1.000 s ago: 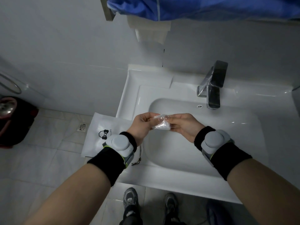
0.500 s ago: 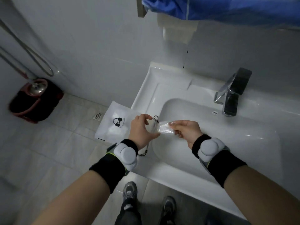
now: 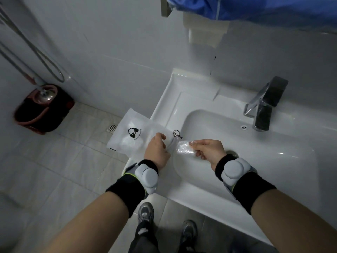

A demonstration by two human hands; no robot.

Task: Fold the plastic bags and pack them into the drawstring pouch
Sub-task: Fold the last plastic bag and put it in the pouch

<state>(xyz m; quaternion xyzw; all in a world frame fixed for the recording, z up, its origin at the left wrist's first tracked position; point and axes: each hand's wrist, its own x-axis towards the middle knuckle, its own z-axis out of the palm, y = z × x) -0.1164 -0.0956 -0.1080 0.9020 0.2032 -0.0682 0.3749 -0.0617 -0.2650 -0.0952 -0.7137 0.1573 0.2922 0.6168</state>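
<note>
Right hand (image 3: 209, 152) pinches a small folded clear plastic bag (image 3: 184, 149) over the white ceramic sink (image 3: 200, 99); left hand (image 3: 157, 150) grips the white drawstring pouch (image 3: 131, 137) at its mouth

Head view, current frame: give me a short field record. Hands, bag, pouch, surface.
setting: bathroom, white sink with faucet
right hand: pinching a folded plastic bag at its fingers, above the basin's left side
left hand: at the mouth of the drawstring pouch, fingers on its edge
pouch position: lying on the sink's left rim, overhanging the floor side, black logo up
drawstring: dark cord loop showing at the pouch mouth
bag in pouch: not yet
</note>
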